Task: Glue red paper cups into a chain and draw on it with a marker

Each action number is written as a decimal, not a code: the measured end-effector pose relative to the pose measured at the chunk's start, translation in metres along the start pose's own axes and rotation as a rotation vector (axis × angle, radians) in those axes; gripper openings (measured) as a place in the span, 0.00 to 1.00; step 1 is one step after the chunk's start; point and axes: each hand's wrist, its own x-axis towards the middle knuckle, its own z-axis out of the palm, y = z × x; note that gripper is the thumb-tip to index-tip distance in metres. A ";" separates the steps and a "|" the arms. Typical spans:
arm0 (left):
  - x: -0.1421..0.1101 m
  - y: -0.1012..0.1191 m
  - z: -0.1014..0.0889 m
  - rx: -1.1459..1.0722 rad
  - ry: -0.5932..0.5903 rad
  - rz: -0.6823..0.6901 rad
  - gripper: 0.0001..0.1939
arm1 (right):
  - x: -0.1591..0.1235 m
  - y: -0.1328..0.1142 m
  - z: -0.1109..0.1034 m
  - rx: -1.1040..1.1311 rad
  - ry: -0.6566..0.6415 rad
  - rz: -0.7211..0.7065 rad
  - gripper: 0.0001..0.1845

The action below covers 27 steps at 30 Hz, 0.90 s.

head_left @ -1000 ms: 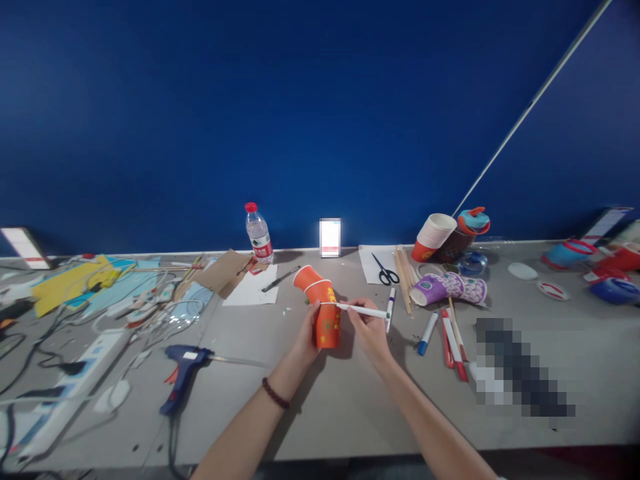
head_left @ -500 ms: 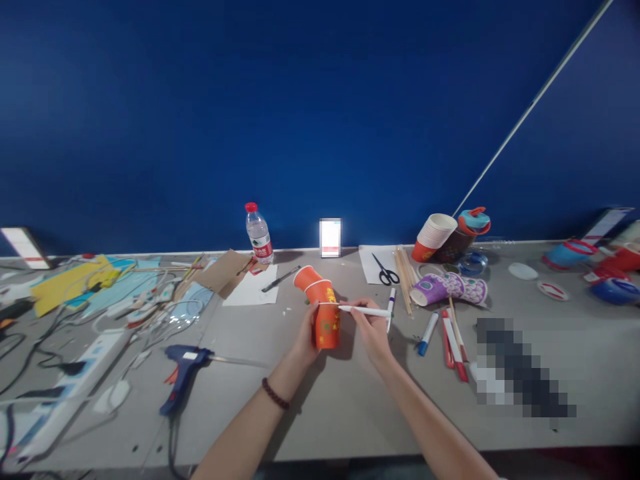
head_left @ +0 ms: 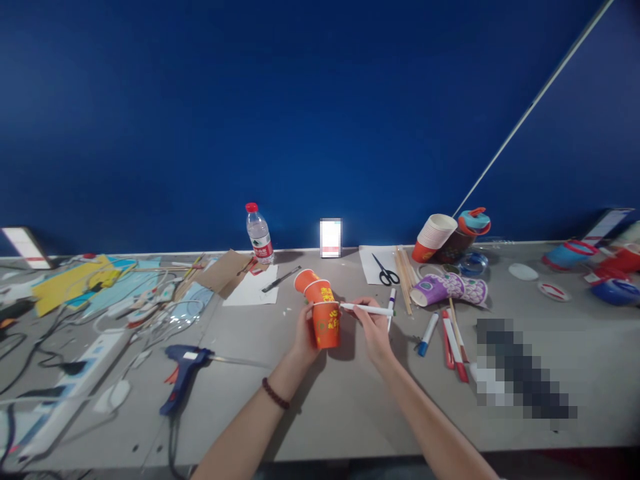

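Note:
A string of orange paper cups (head_left: 323, 313) with yellow and green marks rests above the grey table (head_left: 350, 400), at the centre. My left hand (head_left: 303, 333) is wrapped round the nearest cup from the left. My right hand (head_left: 373, 328) pinches a white marker pen (head_left: 367, 309) held level, its tip touching the upper right side of that cup. A dark bead bracelet (head_left: 275, 394) sits on my left wrist.
A blue glue gun (head_left: 183, 370) lies to the left among cables and a power strip (head_left: 75, 387). Several markers (head_left: 450, 337), wooden sticks, scissors (head_left: 385, 272), purple cups (head_left: 447, 288) and stacked cups (head_left: 435, 237) lie to the right. A water bottle (head_left: 259, 233) stands at the back.
The cup chain has tilted more upright and turned slightly in my left hand. The pen tip stays on the cup and has shifted a little right.

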 end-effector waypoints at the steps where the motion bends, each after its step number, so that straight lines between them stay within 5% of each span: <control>1: 0.000 0.000 0.000 -0.004 -0.006 -0.001 0.21 | 0.000 0.001 0.000 0.000 0.001 -0.001 0.12; 27: 0.000 -0.005 0.001 0.058 -0.048 0.121 0.18 | -0.005 -0.001 0.005 -0.069 -0.120 -0.091 0.10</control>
